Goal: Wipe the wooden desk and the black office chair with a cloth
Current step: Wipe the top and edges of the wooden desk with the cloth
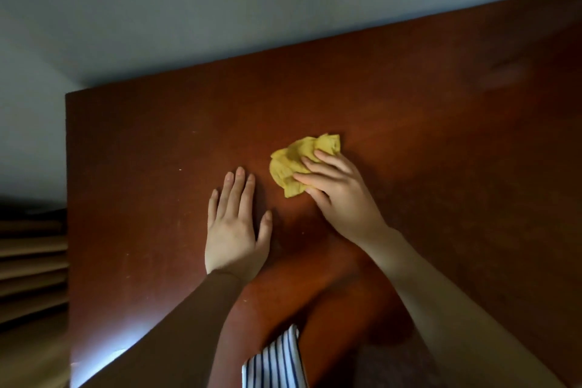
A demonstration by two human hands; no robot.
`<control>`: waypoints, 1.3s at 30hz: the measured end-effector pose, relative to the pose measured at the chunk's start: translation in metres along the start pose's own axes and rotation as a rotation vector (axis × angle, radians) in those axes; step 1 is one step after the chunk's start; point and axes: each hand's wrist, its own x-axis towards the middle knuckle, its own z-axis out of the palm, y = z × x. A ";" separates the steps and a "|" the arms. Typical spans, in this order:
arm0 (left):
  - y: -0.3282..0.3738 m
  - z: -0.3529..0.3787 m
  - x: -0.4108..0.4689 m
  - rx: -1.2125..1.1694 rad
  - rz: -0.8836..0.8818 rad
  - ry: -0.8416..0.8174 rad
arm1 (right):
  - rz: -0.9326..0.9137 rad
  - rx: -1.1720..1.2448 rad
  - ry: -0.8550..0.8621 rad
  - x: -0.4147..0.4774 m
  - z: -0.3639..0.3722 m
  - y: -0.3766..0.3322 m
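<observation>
A crumpled yellow cloth [296, 161] lies near the middle of the reddish-brown wooden desk [441, 142]. My right hand [337, 192] presses down on the cloth's right part with straight fingers. My left hand [234, 224] rests flat on the bare desk just to the left of the cloth, fingers spread and not touching it. The black office chair is not in view.
A pale wall [220, 3] runs along the desk's far edge. Wooden slats or steps [31, 264] lie past the desk's left edge. A striped piece of clothing [277, 359] hangs at the bottom middle.
</observation>
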 end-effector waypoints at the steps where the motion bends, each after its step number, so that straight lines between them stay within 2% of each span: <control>1: 0.003 -0.003 0.000 -0.003 -0.015 -0.003 | 0.000 -0.008 -0.001 -0.006 -0.009 0.010; 7: 0.030 -0.031 0.035 -0.012 -0.212 0.153 | 0.066 -0.033 0.009 -0.009 -0.062 0.078; 11: 0.051 -0.039 0.067 -0.059 -0.296 0.103 | 0.183 -0.083 0.070 0.013 -0.097 0.131; 19: 0.084 -0.026 0.111 -0.054 -0.110 -0.110 | 0.488 -0.143 0.203 0.084 -0.133 0.207; 27: 0.116 -0.011 0.139 -0.149 -0.084 -0.118 | 0.748 -0.243 0.319 0.157 -0.114 0.215; 29: 0.116 -0.011 0.138 -0.172 -0.083 -0.115 | 0.735 -0.233 0.312 0.164 -0.104 0.207; 35: 0.105 -0.010 0.122 -0.182 -0.068 -0.147 | 0.415 -0.252 0.155 0.160 -0.076 0.176; 39: 0.095 -0.015 0.104 -0.162 -0.049 -0.189 | 0.283 -0.218 0.063 0.148 -0.067 0.150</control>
